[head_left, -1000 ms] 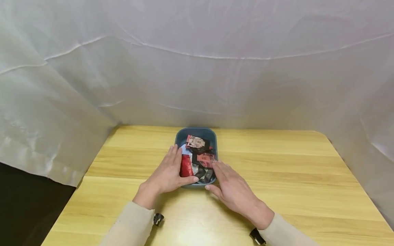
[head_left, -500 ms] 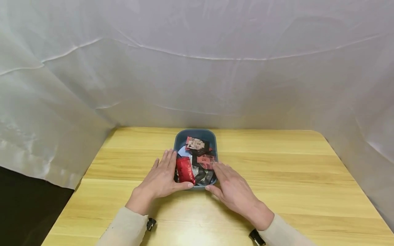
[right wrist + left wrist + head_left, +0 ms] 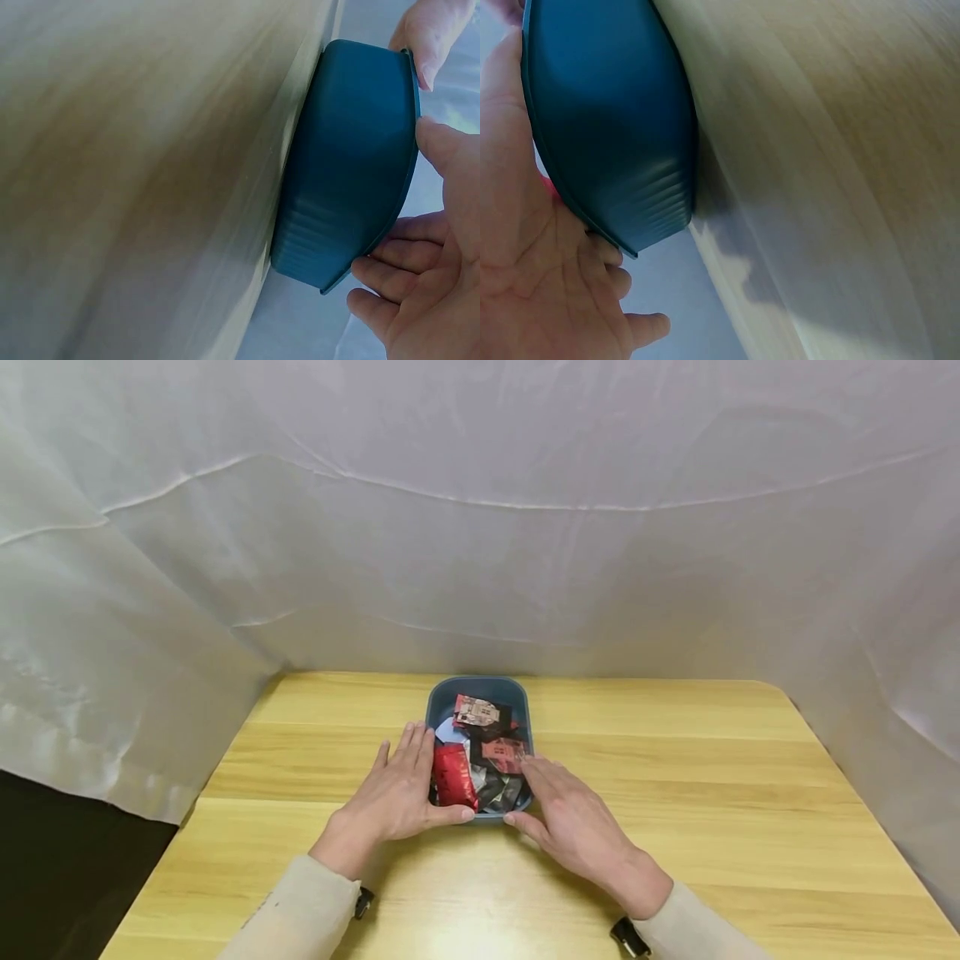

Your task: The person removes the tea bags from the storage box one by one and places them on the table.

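Note:
A dark blue rectangular plastic bin stands on the table and holds several small packets. Among them lie a shiny red packet, a black packet with a pinkish label and a black one with a beige label. My left hand rests along the bin's left rim, fingers straight, thumb at the near edge. On the opposite side, my right hand touches the right rim with fingertips and thumb. In the right wrist view, the bin's ribbed outer wall faces the camera.
The wooden table extends to both sides of the bin. Close behind the bin hangs a pale grey cloth, which also covers the left and right sides. A dark area lies beyond the table's left edge.
My left hand has shifted left and slightly toward me, from over the packets to the rim. The red packet now shows more fully, tilted near the front left. The right hand stays nearly still.

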`<action>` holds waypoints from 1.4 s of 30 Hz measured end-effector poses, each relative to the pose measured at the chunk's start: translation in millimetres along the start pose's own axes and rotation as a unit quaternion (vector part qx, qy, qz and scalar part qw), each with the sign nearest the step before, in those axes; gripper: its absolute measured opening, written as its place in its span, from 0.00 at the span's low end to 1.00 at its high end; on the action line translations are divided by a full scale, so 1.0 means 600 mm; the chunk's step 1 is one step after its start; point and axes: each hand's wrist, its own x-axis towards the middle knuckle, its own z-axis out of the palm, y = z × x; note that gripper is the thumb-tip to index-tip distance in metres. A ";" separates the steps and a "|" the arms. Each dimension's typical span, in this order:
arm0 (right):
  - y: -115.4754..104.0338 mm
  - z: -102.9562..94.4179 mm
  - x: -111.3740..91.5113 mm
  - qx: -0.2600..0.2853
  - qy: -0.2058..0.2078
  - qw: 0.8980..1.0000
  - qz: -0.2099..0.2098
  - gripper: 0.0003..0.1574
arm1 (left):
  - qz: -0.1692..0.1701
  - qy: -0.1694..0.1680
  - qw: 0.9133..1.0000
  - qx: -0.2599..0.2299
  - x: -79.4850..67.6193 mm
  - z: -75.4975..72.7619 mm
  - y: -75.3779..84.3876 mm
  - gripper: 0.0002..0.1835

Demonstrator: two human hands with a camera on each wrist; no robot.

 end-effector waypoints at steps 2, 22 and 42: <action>0.001 -0.001 0.001 0.000 0.001 1.000 -0.001 0.50 | -0.003 0.003 1.000 -0.001 0.000 0.001 0.001 0.76; 0.005 -0.014 0.014 -0.006 -0.003 1.000 -0.018 0.47 | -0.020 -0.009 0.999 -0.032 -0.001 0.005 0.004 0.79; -0.046 0.010 0.160 -0.137 -0.113 0.965 -0.195 0.48 | -0.009 -0.008 0.999 -0.033 0.008 0.004 0.011 0.79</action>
